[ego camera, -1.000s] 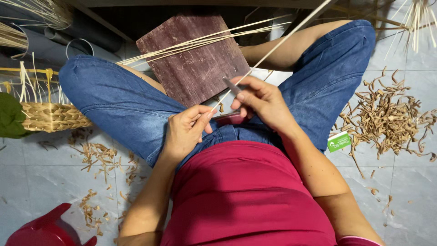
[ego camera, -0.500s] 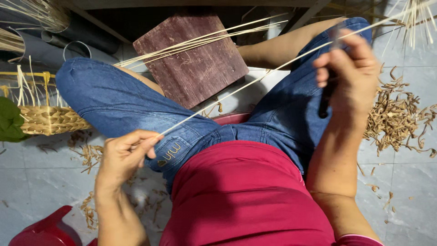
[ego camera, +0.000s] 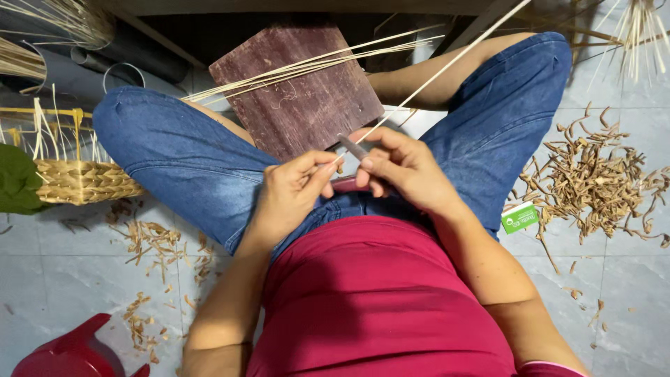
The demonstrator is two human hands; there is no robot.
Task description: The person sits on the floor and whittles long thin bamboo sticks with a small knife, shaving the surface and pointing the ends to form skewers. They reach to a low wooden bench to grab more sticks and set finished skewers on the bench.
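The left hand (ego camera: 289, 185) pinches the near end of a long thin strip (ego camera: 433, 77) between thumb and fingertips, and the strip runs from that pinch up and to the far right, over the right knee and out of the top edge. The right hand (ego camera: 401, 171) is closed around a knife (ego camera: 352, 148), its grey blade lying against the strip just beside the left fingertips; the reddish handle is mostly hidden under the fingers. Both hands meet over the lap, above blue jeans (ego camera: 181, 157). Just beyond them a dark wooden board (ego camera: 300, 98) leans between the knees, with a bundle of pale strips (ego camera: 307, 66) lying across it. A woven basket (ego camera: 80, 181) sits at the left, a heap of shavings (ego camera: 593, 181) and a small green packet (ego camera: 520, 218) on the floor at the right, and a red plastic stool (ego camera: 70, 352), cut off, at the near left.
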